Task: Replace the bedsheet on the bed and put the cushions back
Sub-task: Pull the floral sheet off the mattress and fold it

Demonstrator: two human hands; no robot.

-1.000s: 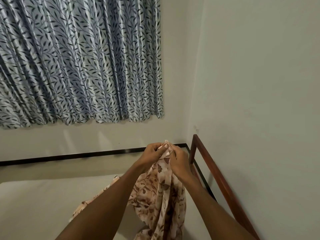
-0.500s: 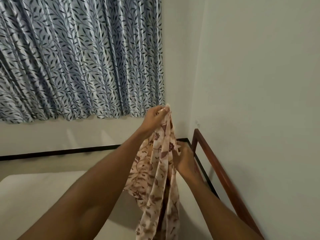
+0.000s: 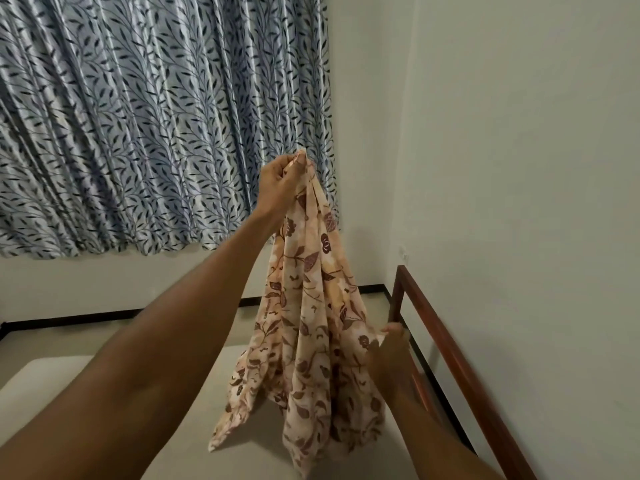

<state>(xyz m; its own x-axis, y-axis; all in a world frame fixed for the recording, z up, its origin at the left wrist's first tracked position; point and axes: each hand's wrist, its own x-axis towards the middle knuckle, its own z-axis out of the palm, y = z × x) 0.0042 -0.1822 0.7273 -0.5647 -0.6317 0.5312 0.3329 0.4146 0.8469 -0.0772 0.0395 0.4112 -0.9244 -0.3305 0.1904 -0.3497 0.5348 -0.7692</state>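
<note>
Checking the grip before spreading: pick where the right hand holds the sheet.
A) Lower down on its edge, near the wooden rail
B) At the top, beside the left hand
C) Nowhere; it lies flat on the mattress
A: the right hand pinches the sheet at a low edge beside the rail, while the left hand grips the bunched top.

Your left arm (image 3: 173,341) reaches forward and up, almost straight, and your left grip (image 3: 282,180) is fisted round a bunched corner of the sheet (image 3: 311,306), raised high. Your right arm (image 3: 433,441) sits low, and your right grip (image 3: 393,351) pinches the sheet's edge.
</note>
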